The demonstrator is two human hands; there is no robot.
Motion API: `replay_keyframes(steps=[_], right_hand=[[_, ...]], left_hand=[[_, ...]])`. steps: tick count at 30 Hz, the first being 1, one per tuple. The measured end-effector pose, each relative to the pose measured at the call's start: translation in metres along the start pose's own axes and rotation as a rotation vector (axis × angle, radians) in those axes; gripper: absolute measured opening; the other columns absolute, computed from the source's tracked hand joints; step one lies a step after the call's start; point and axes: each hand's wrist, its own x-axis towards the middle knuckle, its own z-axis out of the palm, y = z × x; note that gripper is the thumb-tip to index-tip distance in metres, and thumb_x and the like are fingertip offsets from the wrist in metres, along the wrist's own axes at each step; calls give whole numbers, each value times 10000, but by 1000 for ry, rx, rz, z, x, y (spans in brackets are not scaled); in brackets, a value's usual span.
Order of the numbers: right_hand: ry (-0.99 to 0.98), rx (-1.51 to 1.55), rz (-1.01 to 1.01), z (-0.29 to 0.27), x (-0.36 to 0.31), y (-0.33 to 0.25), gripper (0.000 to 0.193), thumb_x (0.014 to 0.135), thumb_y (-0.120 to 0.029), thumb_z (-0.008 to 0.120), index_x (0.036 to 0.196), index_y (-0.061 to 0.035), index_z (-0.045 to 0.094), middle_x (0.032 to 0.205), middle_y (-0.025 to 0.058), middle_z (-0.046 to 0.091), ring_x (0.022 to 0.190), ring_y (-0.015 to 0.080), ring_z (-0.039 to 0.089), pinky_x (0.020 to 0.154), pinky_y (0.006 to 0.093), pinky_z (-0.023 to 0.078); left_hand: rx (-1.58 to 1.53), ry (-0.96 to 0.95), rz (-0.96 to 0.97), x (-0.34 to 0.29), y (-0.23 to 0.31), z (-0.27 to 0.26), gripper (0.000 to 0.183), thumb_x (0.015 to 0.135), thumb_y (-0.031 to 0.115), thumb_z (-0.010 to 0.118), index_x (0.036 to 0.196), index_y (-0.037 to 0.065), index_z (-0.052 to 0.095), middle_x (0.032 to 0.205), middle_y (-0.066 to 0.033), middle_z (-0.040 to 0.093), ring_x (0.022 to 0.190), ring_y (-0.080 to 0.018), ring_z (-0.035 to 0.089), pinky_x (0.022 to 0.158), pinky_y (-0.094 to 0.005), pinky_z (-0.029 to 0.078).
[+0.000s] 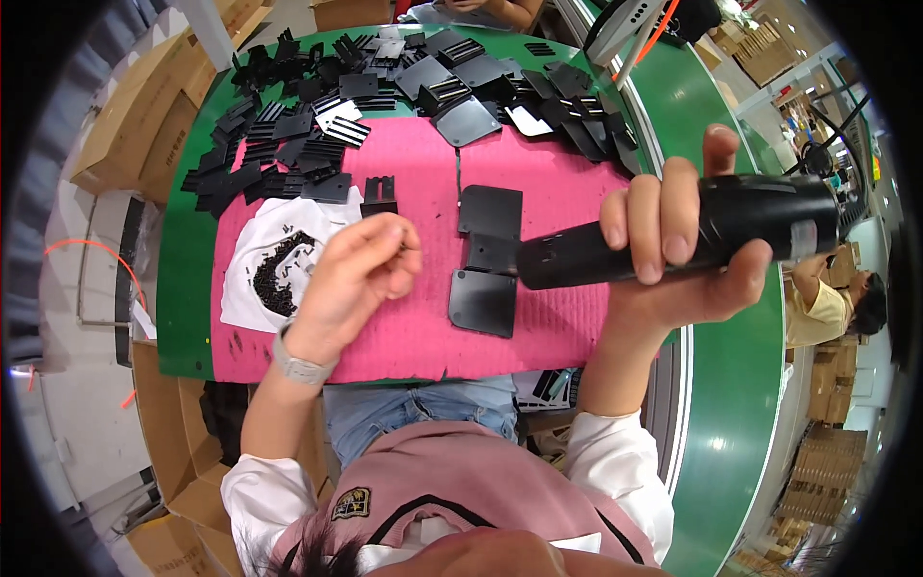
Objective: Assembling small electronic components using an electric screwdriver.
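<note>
Over the pink mat [404, 332] on the table, the right hand [673, 260] grips a black electric screwdriver [673, 240] angled toward black plates [486, 260], while the left hand [361, 269] pinches something tiny, seemingly a screw, near the screw pile [279, 279].

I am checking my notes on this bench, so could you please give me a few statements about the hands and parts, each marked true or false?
1. The right hand grips a black cylindrical power tool. True.
2. The left hand rests flat on the green table. False: it is raised above the pink mat, fingers pinched.
3. Small black screws lie on a white sheet. True.
4. The flat black metal plates sit on a blue mat. False: the mat is pink.
</note>
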Motion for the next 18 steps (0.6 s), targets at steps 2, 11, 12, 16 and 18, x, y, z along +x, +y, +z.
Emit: replay_keyframes(steps=[2,11,12,16,18], right_hand=[[9,32,-40,6,1,12,653,867,-426,620,1325,-33,372,687,0,482,525,122,479,647,325,418],[-12,-50,-22,-2,-8,30,479,890,-453,573,1185,-94,454,673,-3,495,504,118,479,627,318,432],[-27,-49,-19,-3,-8,32,474,893,-453,566,1184,-98,450,675,-4,497,502,117,478,622,317,433],[-52,-110,-7,-3,-10,32,463,897,-458,553,1177,-106,442,678,-6,500,501,117,479,616,314,434],[-50,-112,-15,-2,-13,34,460,897,-460,552,1173,-111,436,683,-8,504,501,117,478,617,311,432]], left_hand=[[-73,-40,-41,4,-10,10,182,963,193,518,955,20,574,803,-52,593,611,-81,476,563,-219,391],[30,-81,13,6,-19,13,119,908,94,606,990,8,609,804,-74,627,577,-58,415,536,-195,358],[29,-76,9,6,-20,12,119,908,94,606,990,8,609,804,-74,627,577,-58,415,536,-195,358],[143,-47,38,9,-19,11,124,871,68,649,970,0,615,823,-74,651,617,-42,500,529,-174,369],[179,-19,48,7,-19,10,131,858,57,662,966,-3,617,833,-73,659,641,-37,535,531,-167,376]])
